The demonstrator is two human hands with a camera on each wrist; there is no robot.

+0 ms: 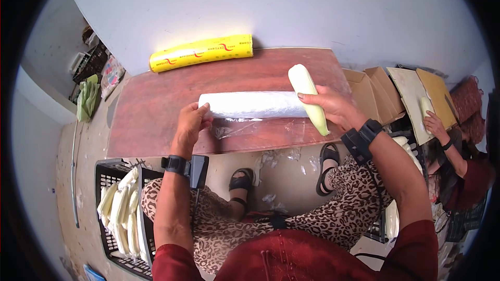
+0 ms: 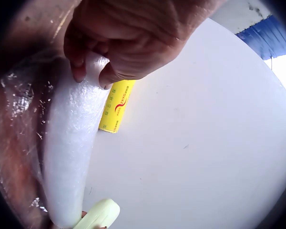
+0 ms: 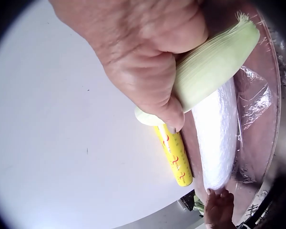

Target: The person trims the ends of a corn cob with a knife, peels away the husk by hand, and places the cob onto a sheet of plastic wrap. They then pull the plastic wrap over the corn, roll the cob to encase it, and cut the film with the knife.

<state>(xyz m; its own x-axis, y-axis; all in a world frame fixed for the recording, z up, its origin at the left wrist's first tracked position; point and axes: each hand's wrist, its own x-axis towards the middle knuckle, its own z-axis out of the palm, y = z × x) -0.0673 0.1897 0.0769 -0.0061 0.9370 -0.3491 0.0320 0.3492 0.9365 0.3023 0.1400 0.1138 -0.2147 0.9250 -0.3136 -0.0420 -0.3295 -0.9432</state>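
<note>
A roll of clear plastic wrap lies across the reddish-brown table, with a loose flap of film spread along its near side. My left hand pinches the roll's left end between thumb and fingers, as the left wrist view shows up close. In my right hand is an ear of corn in pale green husk, gripped with the thumb across it. The corn slants over the roll's right end, its silk tip towards the near edge. Part of the husk is hidden behind my right hand.
A yellow printed roll lies at the table's back against the pale wall. Husked corn fills a black crate at lower left. Cardboard boxes stand at right, where another person's hand holds corn on a board.
</note>
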